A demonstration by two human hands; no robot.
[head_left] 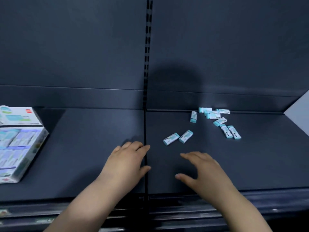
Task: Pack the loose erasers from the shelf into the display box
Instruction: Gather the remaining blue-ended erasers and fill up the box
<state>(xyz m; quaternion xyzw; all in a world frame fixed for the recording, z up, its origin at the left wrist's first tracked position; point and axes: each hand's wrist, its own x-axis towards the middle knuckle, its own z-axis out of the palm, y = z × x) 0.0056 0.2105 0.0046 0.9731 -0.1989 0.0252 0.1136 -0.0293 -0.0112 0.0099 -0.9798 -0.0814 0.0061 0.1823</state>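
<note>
Dark shelf (pixel 93 148), split by a vertical seam (pixel 145 124).

Display box (pixel 25 148): far left of the seam, resting on the shelf, partly cut off by the frame edge. Lid flap (pixel 18 115) raised at the rear. Rows of packed pieces visible inside, blurred.

Loose erasers (pixel 212 113): all right of the seam, about ten, white with teal ends, lying on the shelf. Nearest pair (pixel 171 139) just right of the seam, side by side, slanted. Single piece (pixel 193 116) farther back. Main heap toward the rear wall, several touching or overlapping. Another pair (pixel 230 132) farthest right of the seam, parallel and touching.

Left hand (pixel 127 162): palm down, just left of the seam, index fingertip and thumb reaching across it. Fingers relaxed, grasping nothing.

Right hand (pixel 202 169): palm down, right of the seam, near the closest pair but apart from it. Fingers spread, thumb out, released, empty.

Contact between hands and shelf: cannot tell.
</note>
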